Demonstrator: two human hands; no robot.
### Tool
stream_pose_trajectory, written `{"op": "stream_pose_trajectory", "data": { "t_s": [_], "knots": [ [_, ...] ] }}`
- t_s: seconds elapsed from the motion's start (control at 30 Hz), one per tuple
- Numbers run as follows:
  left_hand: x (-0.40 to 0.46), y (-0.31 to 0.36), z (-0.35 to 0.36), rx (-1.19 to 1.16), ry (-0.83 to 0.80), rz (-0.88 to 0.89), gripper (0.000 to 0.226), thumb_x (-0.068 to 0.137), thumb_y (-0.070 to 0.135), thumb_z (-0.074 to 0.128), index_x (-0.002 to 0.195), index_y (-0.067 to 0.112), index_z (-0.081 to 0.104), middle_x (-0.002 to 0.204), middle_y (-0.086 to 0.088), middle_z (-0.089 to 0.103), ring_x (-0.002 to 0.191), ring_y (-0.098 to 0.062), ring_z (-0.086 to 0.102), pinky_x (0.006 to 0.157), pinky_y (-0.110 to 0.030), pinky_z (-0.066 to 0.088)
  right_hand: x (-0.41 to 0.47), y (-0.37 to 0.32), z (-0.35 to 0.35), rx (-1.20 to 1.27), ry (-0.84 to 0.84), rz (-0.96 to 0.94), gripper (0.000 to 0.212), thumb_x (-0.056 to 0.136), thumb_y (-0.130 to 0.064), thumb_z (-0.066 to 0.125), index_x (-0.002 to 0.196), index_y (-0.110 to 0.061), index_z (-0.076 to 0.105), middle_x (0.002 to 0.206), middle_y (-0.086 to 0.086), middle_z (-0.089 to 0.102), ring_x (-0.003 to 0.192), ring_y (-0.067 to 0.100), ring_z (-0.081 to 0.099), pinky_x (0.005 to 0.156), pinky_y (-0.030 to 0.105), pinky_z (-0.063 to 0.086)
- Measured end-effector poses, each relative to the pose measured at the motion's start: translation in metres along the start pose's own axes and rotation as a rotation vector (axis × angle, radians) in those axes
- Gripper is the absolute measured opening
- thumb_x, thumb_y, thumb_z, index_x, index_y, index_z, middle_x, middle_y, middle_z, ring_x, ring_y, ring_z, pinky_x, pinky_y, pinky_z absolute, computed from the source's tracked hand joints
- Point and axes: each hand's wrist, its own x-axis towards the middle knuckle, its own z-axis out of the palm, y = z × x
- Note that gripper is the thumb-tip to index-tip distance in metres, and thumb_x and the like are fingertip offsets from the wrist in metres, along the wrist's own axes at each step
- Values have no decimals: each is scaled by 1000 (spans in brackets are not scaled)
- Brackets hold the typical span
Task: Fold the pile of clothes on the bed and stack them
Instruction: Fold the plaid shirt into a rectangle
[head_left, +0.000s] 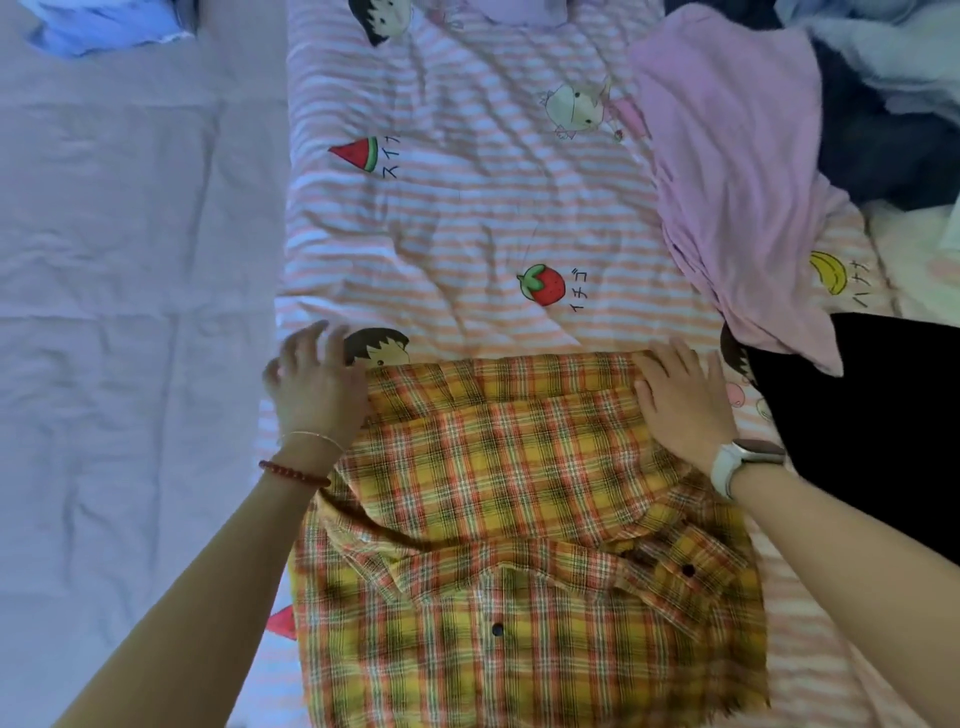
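Note:
A yellow and orange plaid shirt (519, 519) lies partly folded on the striped cartoon quilt (467, 208), its far part doubled back toward me. My left hand (317, 384) hovers at the shirt's far left corner, fingers spread and blurred, holding nothing. My right hand (680, 400) lies flat on the far right corner, fingers straight, pressing the cloth down. A pink garment (737, 171) is spread out at the right. A black garment (857, 431) lies beside my right wrist.
Plain lilac sheet (119, 312) covers the bed's left side. A blue garment (104, 26) sits at the far left corner. Dark and pale blue clothes (883, 93) are heaped at the far right, behind the pink garment.

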Motion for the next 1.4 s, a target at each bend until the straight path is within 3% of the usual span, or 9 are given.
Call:
{"op": "stream_pose_trajectory", "data": {
  "t_s": [0.07,0.17,0.3,0.43,0.63,0.93,1.2,1.3,1.4],
  "knots": [
    [9,0,5,118,-259,176,42,93,38,45,130,20,49,135,-6,49,126,-27,39,103,-45,26,15,4,-5,-27,-85,-89,50,99,-33,28,148,-23,19,154,1,21,144,21,8,114,51,6],
    [23,-12,10,224,-601,146,59,90,57,39,139,25,36,139,-4,42,126,-25,38,101,-44,31,33,7,-13,-30,-244,-111,56,97,-39,37,147,-24,18,150,5,30,141,23,20,113,49,6],
    [37,-28,8,244,-729,100,79,77,68,52,142,30,28,136,-7,45,129,-27,30,101,-42,30,39,5,-24,-5,-256,-134,55,93,-40,48,143,-25,30,132,4,51,118,25,49,98,40,35],
    [40,-28,-8,283,-855,87,75,74,60,64,136,28,37,130,-3,50,125,-23,37,99,-38,30,29,9,-35,78,-346,-117,55,93,-40,49,144,-27,31,142,1,43,121,23,48,88,35,46],
    [39,-3,-41,232,-591,252,30,89,37,57,115,21,54,114,-1,59,105,-23,54,77,-33,44,15,16,-64,68,-207,-69,27,96,-31,47,120,-19,51,127,5,54,110,25,54,78,34,44],
    [69,46,-120,87,183,359,22,80,7,64,99,-3,61,95,-25,58,85,-41,55,70,-45,38,20,22,-151,123,576,2,17,88,-16,59,83,0,59,83,19,59,83,37,54,68,41,40],
    [-28,-8,-92,73,117,741,33,90,43,34,96,15,50,96,-11,71,79,-27,67,66,-35,39,-79,19,-67,106,543,-184,22,68,-2,77,87,-2,67,84,14,63,73,37,61,60,44,46],
    [-76,-37,-60,128,50,774,16,76,20,53,91,18,46,103,-9,70,90,-23,63,66,-32,40,-119,22,-20,60,377,-234,45,42,-1,89,82,-8,70,79,9,63,66,30,63,57,38,47],
    [-114,-54,-32,197,-170,657,56,36,3,87,83,14,58,98,-9,71,85,-25,69,52,-31,50,-139,16,10,26,193,-250,51,32,-14,94,79,-16,72,76,1,64,64,22,64,60,32,48]
  ]
}}
